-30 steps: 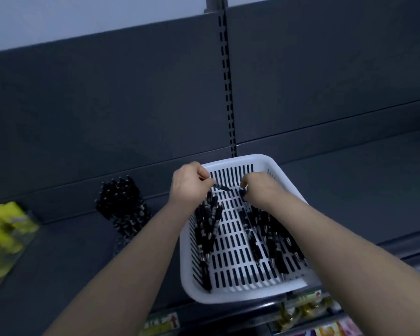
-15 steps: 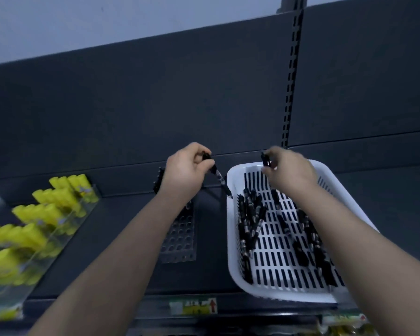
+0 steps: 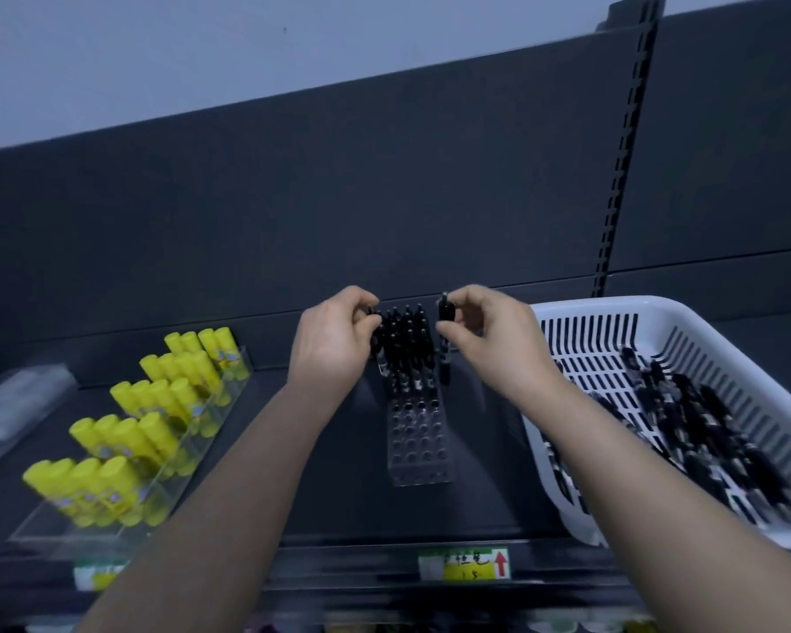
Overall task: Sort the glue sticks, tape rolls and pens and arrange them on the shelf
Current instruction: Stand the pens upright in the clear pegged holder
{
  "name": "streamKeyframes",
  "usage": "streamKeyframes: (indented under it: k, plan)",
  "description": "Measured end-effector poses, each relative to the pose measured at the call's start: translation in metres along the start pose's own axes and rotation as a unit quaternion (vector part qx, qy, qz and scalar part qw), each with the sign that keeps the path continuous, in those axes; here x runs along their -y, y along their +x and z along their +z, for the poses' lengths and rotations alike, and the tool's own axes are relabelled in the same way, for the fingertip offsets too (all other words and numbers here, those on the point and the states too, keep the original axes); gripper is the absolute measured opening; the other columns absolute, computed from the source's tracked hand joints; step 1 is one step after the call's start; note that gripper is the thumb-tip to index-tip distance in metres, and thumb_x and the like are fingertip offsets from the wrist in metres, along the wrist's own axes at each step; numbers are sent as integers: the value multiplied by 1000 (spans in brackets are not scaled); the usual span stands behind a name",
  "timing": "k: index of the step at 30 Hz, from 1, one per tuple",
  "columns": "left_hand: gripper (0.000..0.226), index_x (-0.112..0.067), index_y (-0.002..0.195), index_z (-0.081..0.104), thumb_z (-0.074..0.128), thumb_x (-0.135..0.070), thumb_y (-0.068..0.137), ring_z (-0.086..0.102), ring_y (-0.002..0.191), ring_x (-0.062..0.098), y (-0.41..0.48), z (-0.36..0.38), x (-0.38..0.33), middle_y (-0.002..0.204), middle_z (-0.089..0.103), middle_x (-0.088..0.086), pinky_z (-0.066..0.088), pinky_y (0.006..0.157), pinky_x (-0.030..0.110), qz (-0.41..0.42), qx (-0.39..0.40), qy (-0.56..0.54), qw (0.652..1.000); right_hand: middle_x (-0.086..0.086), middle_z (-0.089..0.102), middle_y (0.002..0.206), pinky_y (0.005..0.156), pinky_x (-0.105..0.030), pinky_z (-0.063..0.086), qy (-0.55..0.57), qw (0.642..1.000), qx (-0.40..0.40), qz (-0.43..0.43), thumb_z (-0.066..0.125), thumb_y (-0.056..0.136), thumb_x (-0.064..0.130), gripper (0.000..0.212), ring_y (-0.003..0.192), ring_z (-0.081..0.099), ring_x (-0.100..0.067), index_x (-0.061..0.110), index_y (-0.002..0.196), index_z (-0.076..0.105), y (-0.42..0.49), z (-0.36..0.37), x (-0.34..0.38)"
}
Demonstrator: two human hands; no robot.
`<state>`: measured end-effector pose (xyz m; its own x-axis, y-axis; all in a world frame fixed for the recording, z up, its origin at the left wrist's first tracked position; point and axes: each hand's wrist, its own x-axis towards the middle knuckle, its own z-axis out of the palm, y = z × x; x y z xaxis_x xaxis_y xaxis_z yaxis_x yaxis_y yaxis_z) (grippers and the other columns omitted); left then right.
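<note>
In mid-frame your left hand (image 3: pixel 334 340) is pinching a pen (image 3: pixel 376 339) at the clear rack's (image 3: pixel 419 443) left edge, and your right hand (image 3: pixel 489 342) is pinching a second pen (image 3: pixel 444 312) upright at its right edge. Glue sticks (image 3: pixel 156 404) are standing sorted at lower left. Only the rack's back rows are holding pens. Many loose pens (image 3: pixel 704 427) are lying in the white basket (image 3: pixel 613 308) at right, so much is probably remaining.

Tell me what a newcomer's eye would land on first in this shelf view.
Bright yellow glue sticks ranked in a clear tray at left stand out against the dark shelf. At centre the left hand and right hand each pinch a black pen above a clear pen holder whose back rows are filled. At right, a white basket holds loose black pens.
</note>
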<state>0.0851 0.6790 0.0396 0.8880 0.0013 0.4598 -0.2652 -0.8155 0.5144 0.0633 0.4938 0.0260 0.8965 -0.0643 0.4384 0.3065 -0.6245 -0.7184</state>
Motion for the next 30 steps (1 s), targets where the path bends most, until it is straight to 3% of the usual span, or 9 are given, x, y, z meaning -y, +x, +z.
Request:
streamKeyframes:
  k: [4, 10, 16, 24, 30]
  plan:
    - [16, -15, 106, 67, 64, -17, 90, 55, 75, 10, -7, 11, 10, 75, 59, -10, 41, 72, 19, 28, 11, -4, 1000, 13, 59, 74, 72, -25, 46, -27, 1000, -8, -1, 71, 83, 24, 14, 74, 57, -9, 25, 96, 66, -5, 16, -1]
    - [24, -15, 114, 66, 64, -17, 90, 58, 92, 11, -15, 27, 21, 99, 63, -1, 35, 77, 11, 54, 56, 34, 996, 14, 60, 76, 77, -26, 49, -30, 999, -12, 5, 72, 83, 21, 26, 77, 62, -8, 25, 106, 62, -11, 24, 1]
    - [16, -11, 98, 57, 68, -14, 86, 60, 81, 16, -21, 31, 29, 85, 62, -3, 50, 75, 32, 38, 41, 13, 998, 12, 61, 77, 75, -26, 49, -21, 1000, -21, 9, 73, 82, 19, 24, 75, 62, -7, 24, 101, 60, -15, 31, 5]
    - [26, -16, 108, 61, 71, -19, 84, 62, 87, 11, -18, 23, 36, 96, 65, -2, 50, 81, 27, 27, 50, -29, 998, 14, 60, 76, 76, -26, 51, -8, 1000, -10, -5, 74, 81, 19, 24, 73, 62, -6, 25, 98, 59, -7, 50, 14]
    - [27, -20, 112, 61, 68, -25, 87, 60, 101, 14, -11, 7, 45, 108, 65, -5, 49, 88, 34, 18, 44, 30, 998, 12, 62, 79, 77, -29, 51, -39, 999, 8, -1, 75, 80, 21, 23, 75, 61, -7, 22, 99, 60, -2, 68, 11]
